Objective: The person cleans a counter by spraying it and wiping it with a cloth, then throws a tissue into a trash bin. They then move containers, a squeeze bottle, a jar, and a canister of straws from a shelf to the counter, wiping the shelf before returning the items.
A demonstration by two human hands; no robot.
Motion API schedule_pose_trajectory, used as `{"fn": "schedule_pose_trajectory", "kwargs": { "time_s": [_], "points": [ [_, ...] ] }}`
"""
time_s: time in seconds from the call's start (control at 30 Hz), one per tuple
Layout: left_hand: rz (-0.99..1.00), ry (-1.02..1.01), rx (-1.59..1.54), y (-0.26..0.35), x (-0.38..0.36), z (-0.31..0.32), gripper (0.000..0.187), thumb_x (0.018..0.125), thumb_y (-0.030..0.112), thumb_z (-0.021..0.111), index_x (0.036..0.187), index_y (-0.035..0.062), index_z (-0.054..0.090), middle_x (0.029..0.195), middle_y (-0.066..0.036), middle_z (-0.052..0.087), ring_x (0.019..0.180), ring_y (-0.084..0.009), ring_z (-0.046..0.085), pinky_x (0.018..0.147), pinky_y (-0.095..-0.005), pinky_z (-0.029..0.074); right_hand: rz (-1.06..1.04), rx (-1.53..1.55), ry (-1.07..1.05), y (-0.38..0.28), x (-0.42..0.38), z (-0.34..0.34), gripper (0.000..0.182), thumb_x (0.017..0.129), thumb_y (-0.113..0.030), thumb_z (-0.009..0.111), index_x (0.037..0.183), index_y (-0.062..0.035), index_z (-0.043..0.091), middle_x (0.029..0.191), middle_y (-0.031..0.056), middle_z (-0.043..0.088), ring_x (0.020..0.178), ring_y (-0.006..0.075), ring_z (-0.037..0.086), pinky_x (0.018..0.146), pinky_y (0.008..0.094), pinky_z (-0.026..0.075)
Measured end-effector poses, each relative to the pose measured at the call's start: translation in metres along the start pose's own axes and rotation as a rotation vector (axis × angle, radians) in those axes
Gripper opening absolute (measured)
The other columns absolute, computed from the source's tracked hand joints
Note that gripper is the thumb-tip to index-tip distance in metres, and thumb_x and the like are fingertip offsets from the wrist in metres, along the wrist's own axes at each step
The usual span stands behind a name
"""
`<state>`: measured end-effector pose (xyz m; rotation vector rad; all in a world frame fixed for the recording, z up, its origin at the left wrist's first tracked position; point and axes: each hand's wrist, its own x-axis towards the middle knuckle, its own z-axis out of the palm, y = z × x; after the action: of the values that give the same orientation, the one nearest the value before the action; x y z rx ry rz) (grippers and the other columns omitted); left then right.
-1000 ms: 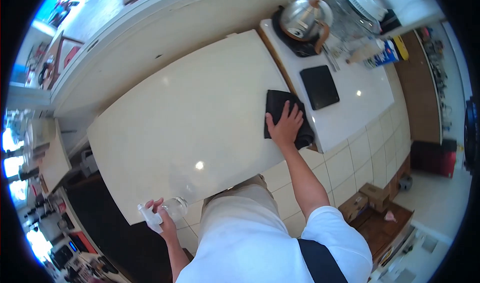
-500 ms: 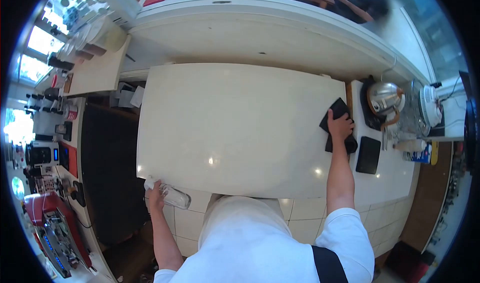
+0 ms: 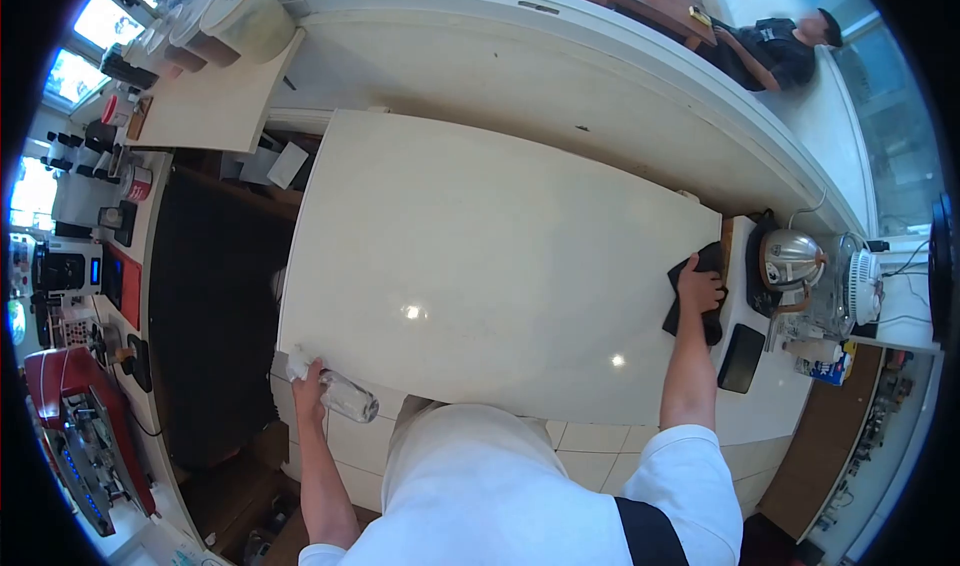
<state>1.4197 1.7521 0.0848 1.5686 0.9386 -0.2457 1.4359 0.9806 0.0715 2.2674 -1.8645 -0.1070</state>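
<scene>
My left hand (image 3: 310, 391) is wrapped round the neck of a clear spray bottle (image 3: 350, 398) with a white spray head (image 3: 300, 362). The bottle is tilted, just off the table's near left corner. At the table's right end, my right hand (image 3: 700, 288) rests on a bunched black cloth (image 3: 708, 259), fingers bent over it. The cloth lies on the white tabletop (image 3: 500, 256), close against its right edge; part of it is hidden under the hand.
Right of the table, a counter carries a steel kettle (image 3: 792, 259) on a black base and a dark flat tablet-like object (image 3: 741, 358). A red espresso machine (image 3: 75, 416) stands at the lower left. Plastic tubs (image 3: 245, 21) sit on a shelf. Beyond the ledge sits a person (image 3: 775, 51).
The whole view has swung round, so the table now looks slanted down to the right. My right hand stays on the black cloth by the right edge; my left still holds the spray bottle.
</scene>
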Motion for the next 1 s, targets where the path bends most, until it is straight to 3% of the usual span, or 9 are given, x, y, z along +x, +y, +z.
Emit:
{"fn": "schedule_pose_trajectory", "kwargs": {
  "time_s": [0.07,0.27,0.37,0.47,0.53,0.6,0.7,0.8,1.0],
  "points": [
    [0.004,-0.018,-0.005,0.002,-0.001,0.002,0.041,0.087,0.023,0.073,0.122,0.009,0.057,0.106,-0.004,0.063,0.096,-0.019,0.061,0.08,-0.0381,0.05,-0.229,0.086,0.256,-0.045,-0.043,-0.009,0.064,0.092,-0.055,0.05,0.14,-0.0126,0.049,0.139,0.0136,0.049,0.114,0.0368,0.051,0.088,0.0546,0.044],
    [-0.048,0.004,0.026,-0.008,0.001,-0.008,0.048,0.088,0.021,0.072,0.13,0.0113,0.052,0.113,-0.004,0.062,0.096,-0.018,0.063,0.079,-0.0362,0.05,-0.976,0.536,0.246,-0.271,-0.216,-0.063,0.062,0.091,-0.041,0.054,0.142,-0.0056,0.046,0.149,0.0187,0.043,0.133,0.0435,0.042,0.108,0.0641,0.031],
    [0.004,0.016,0.01,-0.014,-0.012,-0.002,0.053,0.089,0.019,0.07,0.138,0.0123,0.048,0.119,-0.006,0.061,0.098,-0.0182,0.063,0.082,-0.0353,0.049,-1.385,0.754,0.157,-0.294,-0.347,-0.085,0.057,0.094,-0.033,0.051,0.138,0.0033,0.047,0.144,0.0239,0.047,0.131,0.0466,0.044,0.111,0.062,0.029],
    [0.096,0.043,0.023,-0.014,-0.033,-0.004,0.06,0.091,0.014,0.066,0.146,0.0117,0.041,0.124,-0.008,0.061,0.1,-0.0182,0.063,0.085,-0.0334,0.049,-1.842,0.72,-0.066,-0.217,-0.423,-0.088,0.066,0.086,-0.037,0.063,0.136,0.0042,0.049,0.15,0.0245,0.039,0.136,0.0463,0.037,0.111,0.0569,0.032],
    [0.191,0.098,0.024,-0.014,-0.05,-0.003,0.063,0.092,0.011,0.063,0.15,0.0089,0.036,0.127,-0.009,0.06,0.103,-0.0183,0.063,0.085,-0.0319,0.049,-1.853,0.767,-0.201,-0.153,-0.426,-0.076,0.074,0.08,-0.04,0.07,0.137,0.0022,0.049,0.152,0.0273,0.034,0.138,0.0455,0.034,0.111,0.0546,0.032],
    [0.361,0.108,0.022,-0.021,-0.058,-0.008,0.064,0.093,0.01,0.062,0.15,0.0055,0.034,0.127,-0.011,0.06,0.103,-0.0186,0.062,0.087,-0.0311,0.048,-1.642,0.808,-0.299,-0.094,-0.388,-0.069,0.078,0.077,-0.044,0.072,0.14,-0.004,0.049,0.151,0.0313,0.032,0.137,0.0465,0.034,0.109,0.0579,0.031],
    [0.396,0.087,0.028,0.005,-0.087,0.007,0.062,0.094,0.009,0.06,0.149,0.0017,0.033,0.126,-0.014,0.06,0.103,-0.0193,0.061,0.09,-0.0313,0.048,-1.16,0.547,-0.084,-0.03,-0.291,-0.062,0.083,0.076,-0.052,0.071,0.145,-0.0128,0.047,0.152,0.0343,0.029,0.14,0.0508,0.029,0.108,0.0675,0.024],
    [0.382,-0.024,0.1,0.005,-0.088,0.012,0.058,0.096,0.01,0.059,0.148,0.0014,0.035,0.122,-0.016,0.061,0.102,-0.0199,0.061,0.093,-0.0326,0.048,-0.679,0.389,0.135,0.005,-0.17,-0.026,0.085,0.084,-0.061,0.061,0.147,-0.007,0.043,0.153,0.0357,0.025,0.143,0.0494,0.023,0.114,0.0637,0.016],
    [0.506,-0.141,0.135,0.039,-0.134,0.078,0.049,0.099,0.012,0.056,0.143,-0.0019,0.04,0.115,-0.016,0.063,0.105,-0.0224,0.062,0.099,-0.036,0.049,-0.5,0.362,0.106,0.001,0.004,-0.002,0.09,0.087,-0.068,0.054,0.15,-0.0064,0.038,0.151,0.0371,0.027,0.141,0.0518,0.025,0.116,0.059,0.018]
  ]
}}
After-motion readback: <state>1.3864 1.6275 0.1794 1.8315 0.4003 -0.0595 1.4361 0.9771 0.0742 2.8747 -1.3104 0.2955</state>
